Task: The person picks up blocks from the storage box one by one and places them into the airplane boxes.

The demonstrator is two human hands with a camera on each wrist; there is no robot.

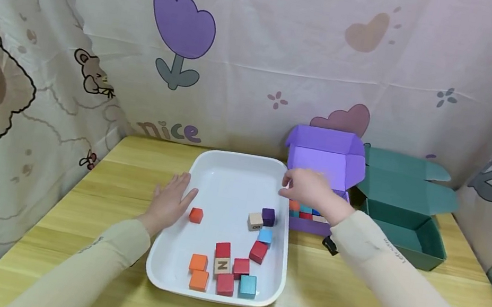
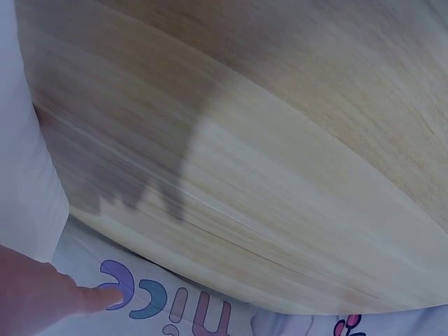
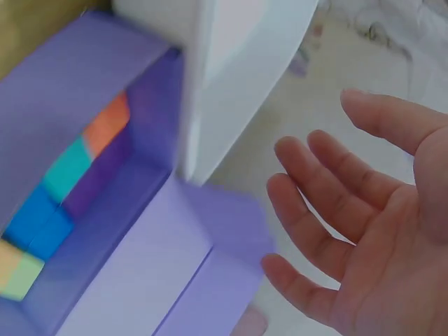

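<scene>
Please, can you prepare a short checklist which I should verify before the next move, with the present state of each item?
1. Right hand free: ok; the right wrist view shows nothing held.
2. Left hand touching the tray: cannot tell; it is at the left edge, contact unclear.
3. Purple box open: ok; coloured blocks are visible inside.
4. Green box open: ok; its lid is back.
5. Tray blocks all gathered together: not ok; one orange-red block lies alone at the left.
</scene>
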